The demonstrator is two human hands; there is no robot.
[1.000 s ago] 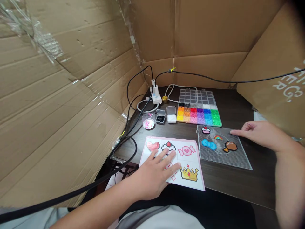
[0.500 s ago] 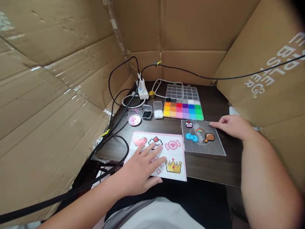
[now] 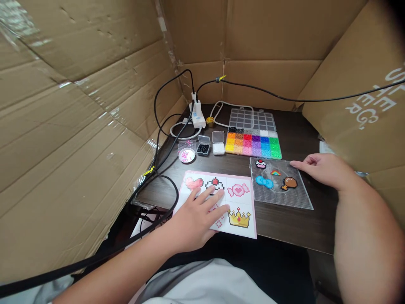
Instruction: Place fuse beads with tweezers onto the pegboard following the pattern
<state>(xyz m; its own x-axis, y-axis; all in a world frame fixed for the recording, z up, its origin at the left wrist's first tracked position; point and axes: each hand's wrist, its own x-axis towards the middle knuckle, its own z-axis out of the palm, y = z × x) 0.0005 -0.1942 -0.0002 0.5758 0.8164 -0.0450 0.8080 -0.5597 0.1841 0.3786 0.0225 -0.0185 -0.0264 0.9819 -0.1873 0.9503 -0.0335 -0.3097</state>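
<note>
My left hand [image 3: 194,217] lies flat with spread fingers on a pink-bordered pattern sheet [image 3: 240,198] showing a heart, a cupcake, a candy and a crown. My right hand [image 3: 325,169] rests at the right edge of a clear pegboard [image 3: 284,196], fingers loosely curled, index finger touching the board's top corner. On the pegboard sit small bead figures: a cupcake [image 3: 260,164], a rainbow [image 3: 275,172], a blue bow [image 3: 263,182] and a brown drumstick [image 3: 290,183].
Behind the sheet lies an open bead box [image 3: 253,143] with coloured compartments, two small boxes of black [image 3: 203,148] and white [image 3: 218,147] beads, and a dish of pink beads [image 3: 187,155]. A white adapter [image 3: 198,116] and black cables run along the left. Cardboard walls enclose the dark table.
The camera view has shifted; both hands stay in the same places on the sheet and at the pegboard.
</note>
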